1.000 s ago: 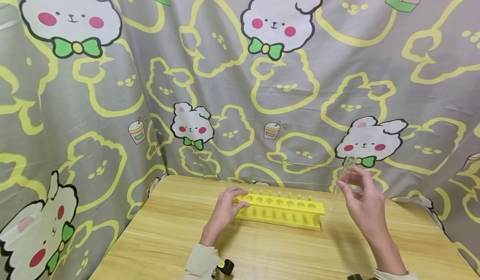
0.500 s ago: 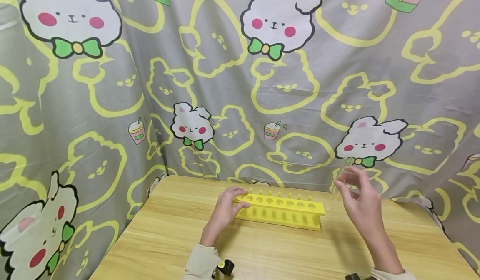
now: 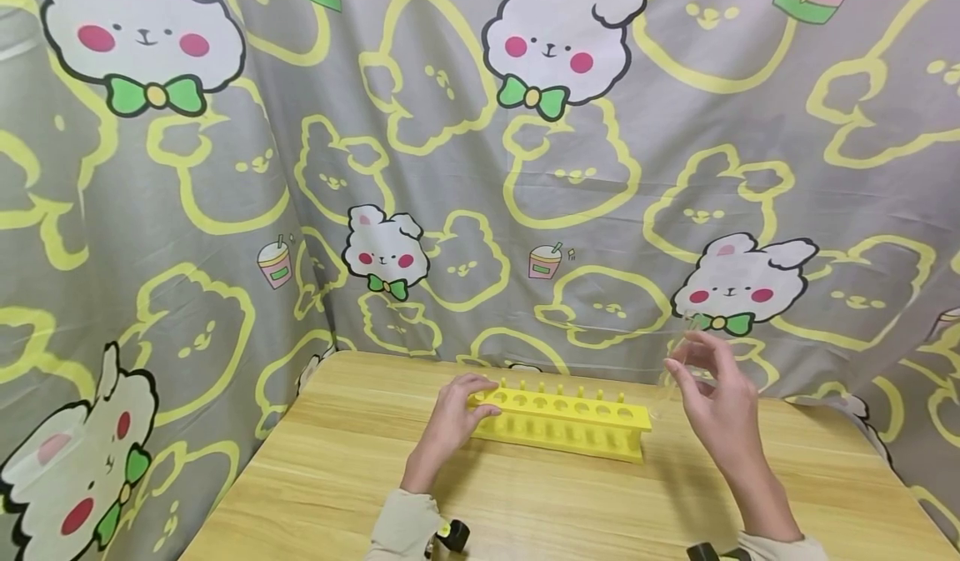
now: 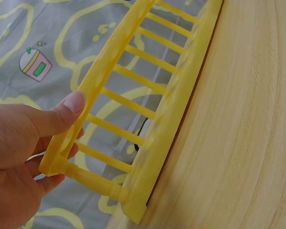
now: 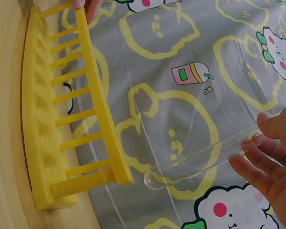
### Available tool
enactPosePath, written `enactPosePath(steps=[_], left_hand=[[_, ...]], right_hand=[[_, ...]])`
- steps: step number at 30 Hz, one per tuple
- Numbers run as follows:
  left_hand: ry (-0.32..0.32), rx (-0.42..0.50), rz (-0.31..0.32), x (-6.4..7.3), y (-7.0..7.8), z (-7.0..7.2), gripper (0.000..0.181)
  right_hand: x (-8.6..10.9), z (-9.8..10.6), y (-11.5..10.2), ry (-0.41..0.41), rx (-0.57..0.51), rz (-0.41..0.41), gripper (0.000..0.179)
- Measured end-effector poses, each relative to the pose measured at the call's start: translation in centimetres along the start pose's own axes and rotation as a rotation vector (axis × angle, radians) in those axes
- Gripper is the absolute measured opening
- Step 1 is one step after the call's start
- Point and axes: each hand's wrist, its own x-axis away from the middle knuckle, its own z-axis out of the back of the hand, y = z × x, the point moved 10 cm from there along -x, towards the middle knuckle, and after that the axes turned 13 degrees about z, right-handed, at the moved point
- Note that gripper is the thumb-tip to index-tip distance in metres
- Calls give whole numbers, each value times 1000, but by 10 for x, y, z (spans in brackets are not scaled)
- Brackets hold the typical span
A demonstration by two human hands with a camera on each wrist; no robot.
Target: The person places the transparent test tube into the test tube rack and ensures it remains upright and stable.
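A yellow test tube rack (image 3: pixel 558 423) stands on the table, with a row of round holes along its top plate and a row of pegs behind them. My left hand (image 3: pixel 453 411) grips its left end; in the left wrist view the thumb (image 4: pixel 71 107) lies on the top plate and the fingers curl beneath. To the right of the rack, my right hand (image 3: pixel 720 394) pinches a clear glass test tube (image 5: pixel 195 164) between thumb and fingers. The tube tilts, its rounded bottom low and close to the rack's right end. No tube shows in the rack's holes.
The wooden table (image 3: pixel 540 511) reaches back to a grey curtain (image 3: pixel 450 169) printed with white rabbits and yellow outlines. Another stretch of curtain hangs along the left side. Black wrist cameras sit at both cuffs, the left camera (image 3: pixel 453 536) close above the table.
My right hand has moved slightly left with the test tube, bringing its bottom nearer the rack's right end. My left hand and the rack have stayed in place.
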Motion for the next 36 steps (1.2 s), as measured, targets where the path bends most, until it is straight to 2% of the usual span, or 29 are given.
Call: enactPosePath(steps=[36], left_hand=[[-3,26,4,0,-1,1,38]], right_hand=[[-3,-16,-7,-15,3,5,48]])
